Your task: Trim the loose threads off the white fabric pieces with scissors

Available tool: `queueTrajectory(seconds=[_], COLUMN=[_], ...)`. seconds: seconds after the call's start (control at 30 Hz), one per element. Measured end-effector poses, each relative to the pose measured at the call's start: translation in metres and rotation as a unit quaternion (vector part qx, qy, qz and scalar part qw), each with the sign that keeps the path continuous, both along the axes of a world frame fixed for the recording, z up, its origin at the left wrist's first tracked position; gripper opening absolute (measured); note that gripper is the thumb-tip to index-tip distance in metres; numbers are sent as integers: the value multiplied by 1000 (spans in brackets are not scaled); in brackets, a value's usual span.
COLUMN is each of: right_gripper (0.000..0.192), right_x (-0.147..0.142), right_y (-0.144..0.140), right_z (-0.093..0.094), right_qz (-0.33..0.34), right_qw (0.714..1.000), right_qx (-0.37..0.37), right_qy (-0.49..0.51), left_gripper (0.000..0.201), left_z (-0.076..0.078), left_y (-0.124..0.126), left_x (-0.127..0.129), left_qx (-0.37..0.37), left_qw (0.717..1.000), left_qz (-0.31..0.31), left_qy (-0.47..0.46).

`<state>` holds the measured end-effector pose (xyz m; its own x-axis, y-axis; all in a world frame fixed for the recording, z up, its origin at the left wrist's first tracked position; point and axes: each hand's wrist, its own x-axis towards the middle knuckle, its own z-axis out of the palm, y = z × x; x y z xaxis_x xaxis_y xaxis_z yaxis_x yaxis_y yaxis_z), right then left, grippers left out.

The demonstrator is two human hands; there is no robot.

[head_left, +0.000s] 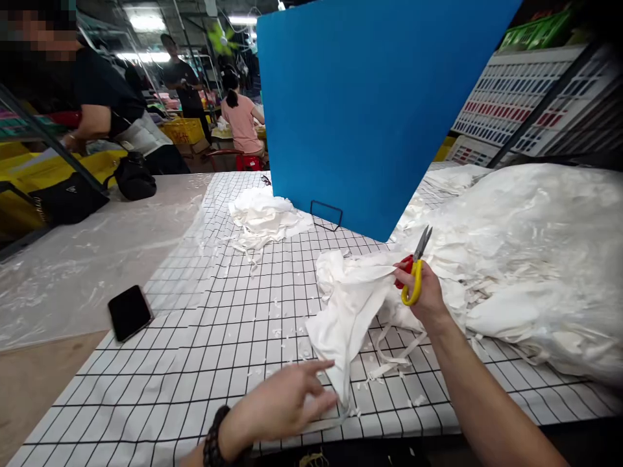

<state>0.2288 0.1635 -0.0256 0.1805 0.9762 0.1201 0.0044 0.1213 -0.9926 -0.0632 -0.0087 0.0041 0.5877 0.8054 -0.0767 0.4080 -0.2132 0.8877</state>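
Note:
My right hand [428,295] is closed around a pair of scissors [413,279] with one yellow and one red handle. Their blades point up and away, slightly parted. Fingertips of the same hand also meet the upper corner of a white piece of cloth [348,305], which stretches down toward my left hand [282,399]. That hand has its fingers apart, the index finger stretched over the cloth's lower end. Whether its thumb presses the fabric I cannot tell. A thin white strip [389,357] and small scraps lie beside the cloth.
A large plastic-wrapped heap of white cloth [549,259] fills the right. A blue board [374,110] stands at the back, near another white cloth pile [265,217]. A phone [130,312] lies left on the checked tablecloth [195,363]. Several people work beyond.

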Motion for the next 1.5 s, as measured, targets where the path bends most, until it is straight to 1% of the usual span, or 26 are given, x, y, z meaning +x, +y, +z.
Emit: queueTrajectory(seconds=[0.07,0.1,0.17,0.23,0.27,0.33,0.37,0.4,0.47,0.53,0.57,0.63,0.7,0.77,0.8,0.87,0.93,1.0,1.07,1.1,1.13,1.2,1.3,1.4,1.47,1.5], right_gripper=[38,37,36,36,35,35,34,35,34,37,39,40,38,27,21,13,15,26,42,48,53,55,51,48,46,46], right_x=[4,4,1,1,3,13,22,33,52,59,53,24,-25,-76,-97,-126,-133,-125,-113,-108,-103,-97,-93,-94,-96,-97], right_y=[-4,-5,-9,-15,-19,-28,-32,-33,-28,-12,-1,22,39,46,45,36,19,-3,-27,-38,-48,-62,-70,-71,-72,-74], right_z=[0,0,3,10,14,23,26,30,38,52,63,89,114,129,131,123,103,75,43,28,14,-9,-29,-34,-35,-35], right_qz=[11,16,24,31,38,58,78,86,102,70,52,30,65,142,194,270,323,387,472,484,476,448,399,368,355,349], right_qw=[1000,1000,1000,999,999,998,996,994,988,986,985,977,963,943,930,905,899,904,872,864,867,881,907,920,926,928], right_qx=[-1,-2,0,9,13,14,-3,-14,-16,9,35,110,180,195,183,134,70,-17,-104,-132,-147,-151,-137,-130,-129,-129], right_qy=[1,0,-4,-9,-12,-24,-42,-65,-113,-148,-159,-179,-190,-228,-255,-301,-286,-183,-80,-30,8,26,-5,-24,-17,-9], left_gripper=[38,36,33,35,31,21,25,30,38,42,41,38,35,35,35,38,45,56,64,67,69,70,60,47,44,44], left_z=[-6,-10,-20,-30,-33,-33,-30,-25,-10,10,22,44,60,63,58,40,14,-13,-35,-43,-48,-50,-36,-17,-13,-15], left_y=[32,53,98,139,155,175,178,176,161,134,119,90,68,54,49,46,46,47,47,46,44,38,27,19,18,19], left_x=[5,8,18,29,34,39,40,38,35,33,34,40,47,51,52,48,41,33,28,27,27,27,28,28,30,32], left_qx=[45,78,151,172,172,173,180,190,216,232,232,219,191,158,138,77,-17,-99,-144,-155,-162,-162,-91,-10,-3,-19], left_qw=[997,992,980,978,978,977,975,972,965,964,967,975,981,982,982,976,957,928,908,903,899,895,907,906,905,906], left_qz=[67,96,119,80,61,30,22,19,21,21,15,5,16,45,69,142,233,302,336,345,351,357,364,390,384,369], left_qy=[11,19,49,89,103,124,132,139,147,132,102,32,-36,-93,-114,-144,-172,-197,-204,-203,-206,-214,-194,-164,-183,-205])
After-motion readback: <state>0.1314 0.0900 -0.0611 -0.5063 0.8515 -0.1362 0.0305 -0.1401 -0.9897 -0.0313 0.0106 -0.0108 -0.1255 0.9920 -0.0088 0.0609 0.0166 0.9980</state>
